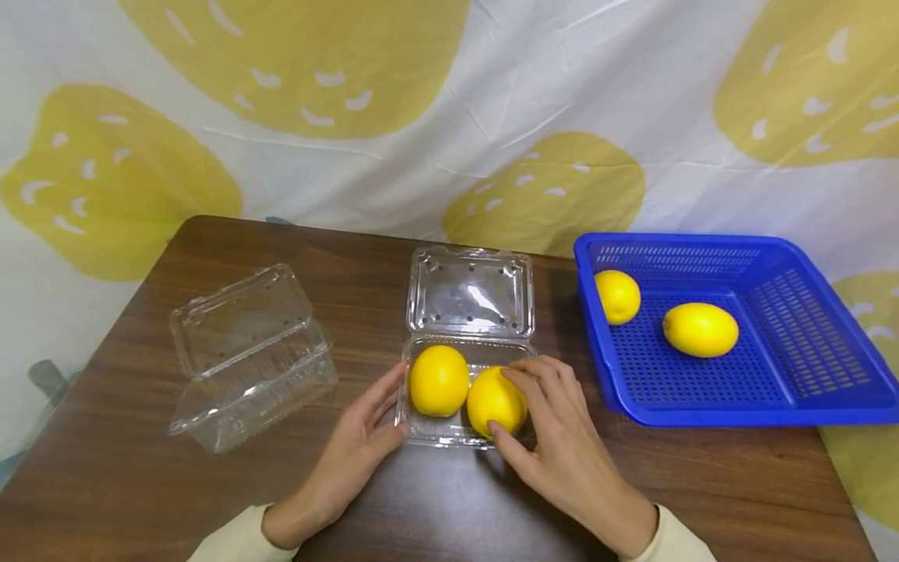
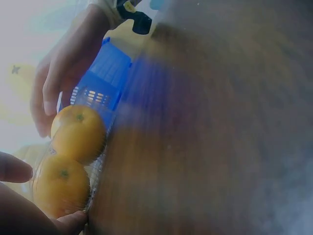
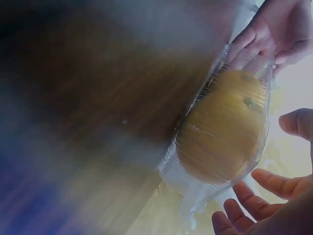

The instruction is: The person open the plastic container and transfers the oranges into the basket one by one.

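Note:
A clear plastic clamshell container (image 1: pixel 472 434) lies with its lid folded back, away from me. Two yellow citrus fruits sit side by side in its base, a left fruit (image 1: pixel 439 381) and a right fruit (image 1: pixel 495 402); the wrist views show green stem ends on them. My left hand (image 1: pixel 360 437) grips the container's left side, thumb at the near corner, fingers along the outer wall. Around the right fruit my right hand (image 1: pixel 562 437) is spread, thumb and fingers on different sides; in the right wrist view its fingers (image 3: pixel 274 183) look relaxed and apart from the fruit.
At the right stands a blue perforated basket (image 1: pixel 730 414) holding two more yellow fruits, one round (image 1: pixel 618 297) and one oval (image 1: pixel 701 330). A second clear container (image 1: pixel 256 375), lid raised, sits at the left of the wooden table (image 1: pixel 126 484). A patterned cloth (image 1: pixel 337 172) hangs behind.

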`<action>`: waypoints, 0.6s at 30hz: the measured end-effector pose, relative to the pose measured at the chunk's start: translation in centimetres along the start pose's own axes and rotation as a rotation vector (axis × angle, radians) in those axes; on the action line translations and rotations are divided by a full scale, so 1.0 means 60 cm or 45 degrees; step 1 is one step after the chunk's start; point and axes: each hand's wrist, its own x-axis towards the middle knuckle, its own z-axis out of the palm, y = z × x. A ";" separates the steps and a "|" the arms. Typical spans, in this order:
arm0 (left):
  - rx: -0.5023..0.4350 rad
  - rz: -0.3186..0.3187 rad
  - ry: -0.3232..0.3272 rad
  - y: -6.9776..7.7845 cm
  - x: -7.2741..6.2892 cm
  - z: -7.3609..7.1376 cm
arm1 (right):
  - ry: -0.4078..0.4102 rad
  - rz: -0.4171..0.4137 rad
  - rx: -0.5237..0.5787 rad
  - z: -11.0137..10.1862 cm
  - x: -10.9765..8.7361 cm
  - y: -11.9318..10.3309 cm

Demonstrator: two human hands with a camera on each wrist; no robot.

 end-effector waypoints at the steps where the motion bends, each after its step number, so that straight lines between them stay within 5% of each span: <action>1: -0.001 -0.003 0.001 -0.001 0.000 0.000 | -0.003 -0.010 -0.004 0.002 0.004 0.000; 18: 0.027 0.024 0.041 -0.008 0.002 0.006 | -0.281 -0.043 -0.173 0.039 0.054 0.003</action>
